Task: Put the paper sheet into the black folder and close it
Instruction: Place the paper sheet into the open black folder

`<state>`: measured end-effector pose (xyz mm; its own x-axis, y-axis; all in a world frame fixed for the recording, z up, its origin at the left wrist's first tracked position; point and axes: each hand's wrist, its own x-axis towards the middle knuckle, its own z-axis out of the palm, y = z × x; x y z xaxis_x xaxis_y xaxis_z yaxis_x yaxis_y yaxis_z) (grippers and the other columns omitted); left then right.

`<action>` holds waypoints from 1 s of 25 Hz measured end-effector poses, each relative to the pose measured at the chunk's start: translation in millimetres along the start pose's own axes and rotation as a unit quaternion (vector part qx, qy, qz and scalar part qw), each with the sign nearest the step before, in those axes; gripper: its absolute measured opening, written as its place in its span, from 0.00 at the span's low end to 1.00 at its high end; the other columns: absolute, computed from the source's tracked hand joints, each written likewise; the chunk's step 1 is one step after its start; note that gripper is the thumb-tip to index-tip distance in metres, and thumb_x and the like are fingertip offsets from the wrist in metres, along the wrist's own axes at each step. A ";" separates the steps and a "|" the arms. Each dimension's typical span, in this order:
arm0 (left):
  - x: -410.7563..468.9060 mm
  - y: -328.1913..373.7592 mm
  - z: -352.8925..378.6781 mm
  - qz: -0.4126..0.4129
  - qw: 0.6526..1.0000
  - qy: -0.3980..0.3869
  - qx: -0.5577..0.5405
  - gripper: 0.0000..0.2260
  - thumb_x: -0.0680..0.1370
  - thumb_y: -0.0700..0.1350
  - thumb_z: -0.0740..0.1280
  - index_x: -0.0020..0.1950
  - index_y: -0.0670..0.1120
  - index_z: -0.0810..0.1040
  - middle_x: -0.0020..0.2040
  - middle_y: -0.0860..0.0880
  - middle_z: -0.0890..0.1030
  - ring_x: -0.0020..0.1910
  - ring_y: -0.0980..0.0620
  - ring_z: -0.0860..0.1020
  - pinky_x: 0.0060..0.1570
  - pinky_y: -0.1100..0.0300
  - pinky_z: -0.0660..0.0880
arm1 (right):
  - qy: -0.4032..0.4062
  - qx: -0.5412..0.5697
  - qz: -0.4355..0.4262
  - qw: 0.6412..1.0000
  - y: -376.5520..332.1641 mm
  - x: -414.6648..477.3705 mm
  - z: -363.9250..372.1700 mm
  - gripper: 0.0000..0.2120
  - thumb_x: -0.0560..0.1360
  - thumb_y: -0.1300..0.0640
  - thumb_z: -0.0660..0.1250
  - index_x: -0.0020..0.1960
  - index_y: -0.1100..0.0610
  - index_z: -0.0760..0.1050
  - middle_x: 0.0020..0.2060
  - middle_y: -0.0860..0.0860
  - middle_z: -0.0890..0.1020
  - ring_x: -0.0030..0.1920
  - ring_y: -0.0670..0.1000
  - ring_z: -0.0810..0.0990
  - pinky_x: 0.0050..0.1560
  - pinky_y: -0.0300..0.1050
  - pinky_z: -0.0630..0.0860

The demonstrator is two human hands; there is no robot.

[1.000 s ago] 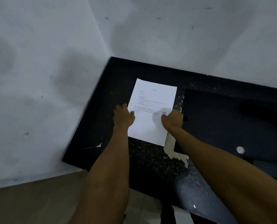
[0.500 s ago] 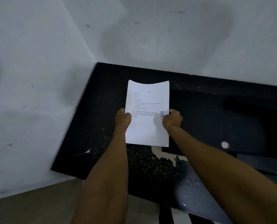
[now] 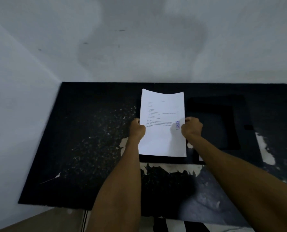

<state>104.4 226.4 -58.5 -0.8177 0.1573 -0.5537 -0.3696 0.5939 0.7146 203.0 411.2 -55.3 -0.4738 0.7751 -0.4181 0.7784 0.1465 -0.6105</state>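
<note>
A white printed paper sheet with a blue stamp is held up above the black table, slightly bowed. My left hand pinches its left edge and my right hand pinches its right edge. The black folder lies flat on the table just right of and partly behind the sheet; its dark surface blends with the tabletop and its left part is hidden by the paper.
The black speckled table sits in a corner of grey walls. Its surface is chipped, with pale patches near the front and another pale patch at the right. Floor shows below the front edge.
The sheet was lying on the table under both hands; both hands have gripped its side edges, lifted it, and carried it right over the folder's left part as the view shifted.
</note>
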 end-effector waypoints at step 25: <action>-28.3 6.9 71.2 -0.027 1.000 0.005 0.004 0.17 0.77 0.31 0.55 0.63 0.39 0.75 0.59 0.40 0.80 0.50 0.48 0.76 0.42 0.60 0.75 | 0.056 -0.134 -0.115 0.983 63.1 46.5 -118.2 0.24 0.73 0.64 0.63 0.69 0.62 0.72 0.64 0.62 0.75 0.64 0.61 0.73 0.63 0.57 0.74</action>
<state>156.4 282.2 -68.4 -0.8013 0.1160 -0.5869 -0.4098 0.6084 0.6796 278.8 529.1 -33.8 -0.6134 0.7629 -0.2044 0.7438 0.4709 -0.4744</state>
